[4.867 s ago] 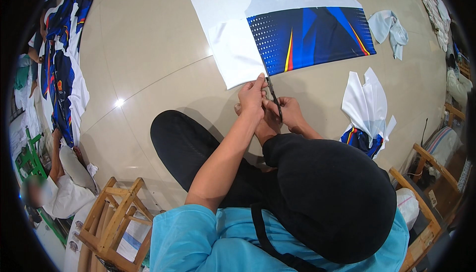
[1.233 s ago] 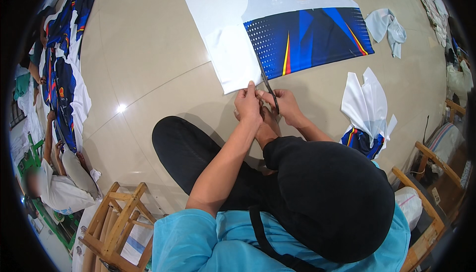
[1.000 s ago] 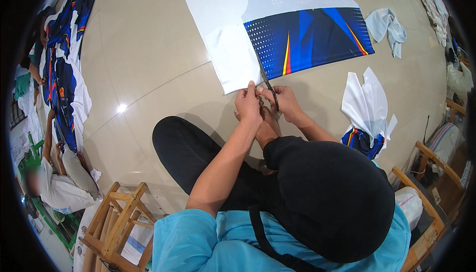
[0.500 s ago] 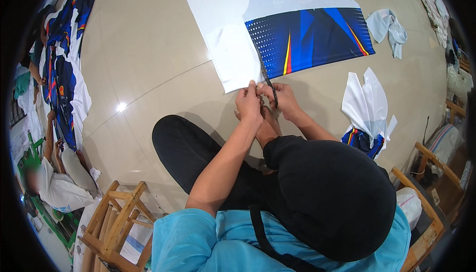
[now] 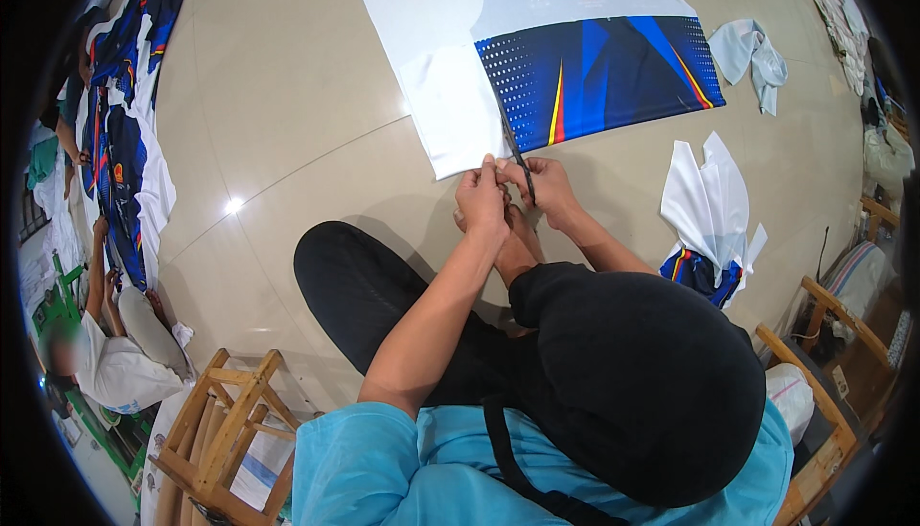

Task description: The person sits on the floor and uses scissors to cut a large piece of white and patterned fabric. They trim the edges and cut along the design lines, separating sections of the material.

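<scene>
The right hand (image 5: pixel 548 181), clenched on dark metal scissors (image 5: pixel 516 154), has pushed further along the blue-and-white printed fabric sheet (image 5: pixel 537 57) on the floor. The left hand (image 5: pixel 482 202) still pinches its near edge, so the cut has lengthened.

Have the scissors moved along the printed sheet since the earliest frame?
Yes. The scissors have advanced away from the person, up the boundary between the sheet's white margin and its blue print, held in the right hand.

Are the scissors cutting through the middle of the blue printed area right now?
No. The dark scissors in the right hand lie along the edge where the blue printed panel meets white.
</scene>
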Action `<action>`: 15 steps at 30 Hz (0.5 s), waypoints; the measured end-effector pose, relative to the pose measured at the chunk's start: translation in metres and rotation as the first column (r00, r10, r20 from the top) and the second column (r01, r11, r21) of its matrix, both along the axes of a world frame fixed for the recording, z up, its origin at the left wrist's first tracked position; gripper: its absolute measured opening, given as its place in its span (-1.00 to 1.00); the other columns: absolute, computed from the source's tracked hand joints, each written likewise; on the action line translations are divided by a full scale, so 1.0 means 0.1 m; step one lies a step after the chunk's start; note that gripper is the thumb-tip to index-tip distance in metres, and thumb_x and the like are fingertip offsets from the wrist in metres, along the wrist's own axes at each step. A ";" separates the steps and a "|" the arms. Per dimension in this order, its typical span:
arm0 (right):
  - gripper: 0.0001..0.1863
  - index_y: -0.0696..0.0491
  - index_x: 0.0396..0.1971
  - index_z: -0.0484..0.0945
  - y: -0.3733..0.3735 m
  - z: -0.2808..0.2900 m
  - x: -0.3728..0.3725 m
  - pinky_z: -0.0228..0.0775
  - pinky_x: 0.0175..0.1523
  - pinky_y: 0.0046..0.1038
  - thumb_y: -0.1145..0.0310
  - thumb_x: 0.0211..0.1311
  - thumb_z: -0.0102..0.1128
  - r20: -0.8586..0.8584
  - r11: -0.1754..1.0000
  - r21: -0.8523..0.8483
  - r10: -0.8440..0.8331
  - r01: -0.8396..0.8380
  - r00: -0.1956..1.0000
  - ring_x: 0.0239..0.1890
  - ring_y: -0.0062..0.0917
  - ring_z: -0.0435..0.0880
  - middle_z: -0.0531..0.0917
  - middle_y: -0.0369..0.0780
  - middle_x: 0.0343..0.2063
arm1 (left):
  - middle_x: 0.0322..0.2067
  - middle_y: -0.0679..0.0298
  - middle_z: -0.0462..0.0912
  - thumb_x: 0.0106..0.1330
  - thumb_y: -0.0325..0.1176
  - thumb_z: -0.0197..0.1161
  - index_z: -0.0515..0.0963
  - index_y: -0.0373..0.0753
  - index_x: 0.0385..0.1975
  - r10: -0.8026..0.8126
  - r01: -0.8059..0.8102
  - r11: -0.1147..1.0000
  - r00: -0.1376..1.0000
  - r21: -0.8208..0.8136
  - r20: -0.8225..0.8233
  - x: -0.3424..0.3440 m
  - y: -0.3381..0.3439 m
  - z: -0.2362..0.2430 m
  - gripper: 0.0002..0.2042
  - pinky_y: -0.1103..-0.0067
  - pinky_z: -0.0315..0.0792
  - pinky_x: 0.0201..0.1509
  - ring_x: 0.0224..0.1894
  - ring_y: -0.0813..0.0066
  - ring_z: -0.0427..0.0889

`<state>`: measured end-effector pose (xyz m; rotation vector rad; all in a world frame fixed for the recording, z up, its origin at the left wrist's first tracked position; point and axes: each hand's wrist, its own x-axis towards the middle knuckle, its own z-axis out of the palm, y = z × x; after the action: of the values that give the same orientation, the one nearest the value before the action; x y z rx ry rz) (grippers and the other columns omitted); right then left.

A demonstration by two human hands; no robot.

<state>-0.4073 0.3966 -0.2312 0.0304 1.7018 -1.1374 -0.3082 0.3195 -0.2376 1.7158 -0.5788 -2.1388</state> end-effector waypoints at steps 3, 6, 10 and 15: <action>-0.48 0.13 -0.40 0.75 0.00 -0.02 -0.01 0.18 -0.53 -0.57 -0.09 0.29 0.66 -0.004 1.000 -0.007 0.005 -0.005 1.000 -0.64 -0.74 0.45 0.70 -0.32 -0.55 | -0.48 0.43 0.56 0.69 -0.20 0.33 0.53 -0.16 -0.23 -0.006 0.006 1.000 1.000 -0.016 0.001 0.00 0.00 0.00 -0.76 0.64 0.26 -0.55 -0.58 0.71 0.39; -0.45 0.11 -0.49 0.71 -0.03 0.01 0.00 0.22 -0.55 -0.57 -0.11 0.22 0.69 -0.008 0.999 -0.023 -0.024 0.023 1.000 -0.66 -0.72 0.48 0.61 -0.34 -0.63 | -0.47 0.43 0.57 0.69 -0.20 0.33 0.52 -0.16 -0.24 -0.006 0.007 1.000 1.000 -0.020 0.012 0.00 0.01 0.00 -0.76 0.63 0.26 -0.55 -0.58 0.70 0.40; -0.45 0.12 -0.49 0.72 -0.04 0.02 0.01 0.23 -0.55 -0.57 -0.11 0.23 0.70 -0.011 1.000 -0.013 -0.023 0.023 1.000 -0.67 -0.72 0.48 0.62 -0.33 -0.63 | -0.49 0.40 0.60 0.71 -0.18 0.31 0.61 -0.20 -0.19 -0.008 0.008 1.000 1.000 -0.012 0.027 0.00 0.00 -0.04 -0.76 0.61 0.28 -0.57 -0.59 0.68 0.42; -0.46 0.13 -0.48 0.73 -0.03 0.00 0.00 0.25 -0.56 -0.57 -0.10 0.24 0.70 -0.044 1.000 0.004 -0.010 0.010 0.999 -0.67 -0.71 0.50 0.65 -0.32 -0.64 | -0.50 0.41 0.58 0.71 -0.18 0.31 0.60 -0.20 -0.20 -0.006 0.007 1.000 1.000 -0.010 0.031 -0.01 0.01 -0.06 -0.75 0.61 0.28 -0.57 -0.59 0.69 0.41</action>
<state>-0.4077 0.3941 -0.2309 0.0169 1.7449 -1.1490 -0.3090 0.3206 -0.2433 1.7470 -0.6028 -2.1138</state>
